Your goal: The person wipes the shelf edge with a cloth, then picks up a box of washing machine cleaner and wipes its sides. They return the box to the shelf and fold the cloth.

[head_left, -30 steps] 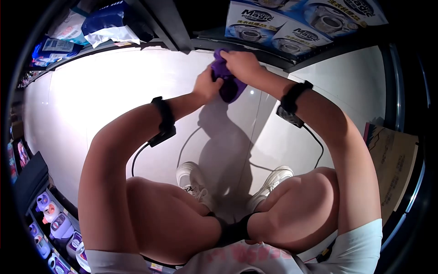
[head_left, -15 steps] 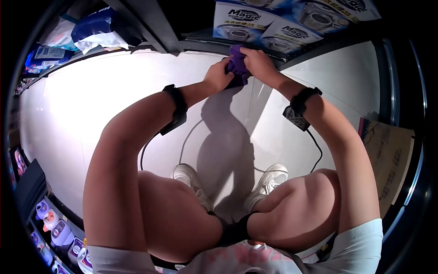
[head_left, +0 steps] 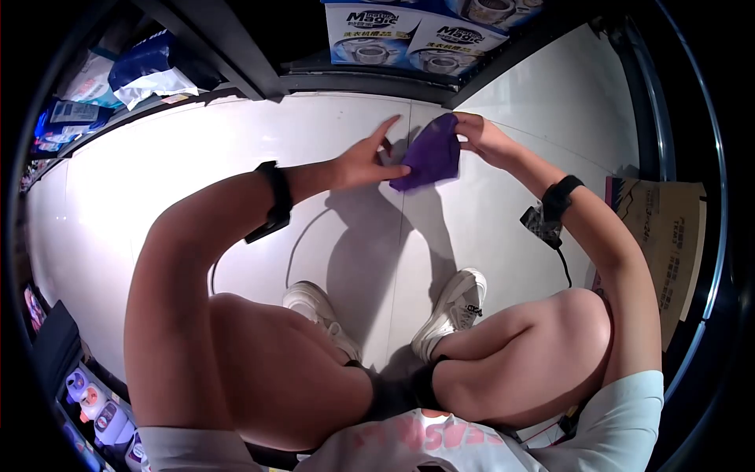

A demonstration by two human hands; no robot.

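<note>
I am squatting on a white tiled floor [head_left: 197,173]. A purple cloth [head_left: 430,155] hangs spread out in the air in front of me, just below a low dark shelf [head_left: 354,81]. My right hand [head_left: 481,138] pinches its upper right edge. My left hand [head_left: 368,161] touches its lower left corner with the index finger stretched out and thumb at the cloth. Both wrists carry black bands with cables.
Blue boxes with washing-machine pictures [head_left: 397,35] stand on the shelf ahead. Blue and white packs [head_left: 149,67] lie on the shelf at upper left. Detergent bottles [head_left: 98,405] line the lower left shelf. A cardboard box [head_left: 668,236] stands at right. My white shoes [head_left: 460,303] are below.
The cloth was bunched up in both hands at the shelf edge; it has come down and away from the shelf and now hangs unfolded between my hands.
</note>
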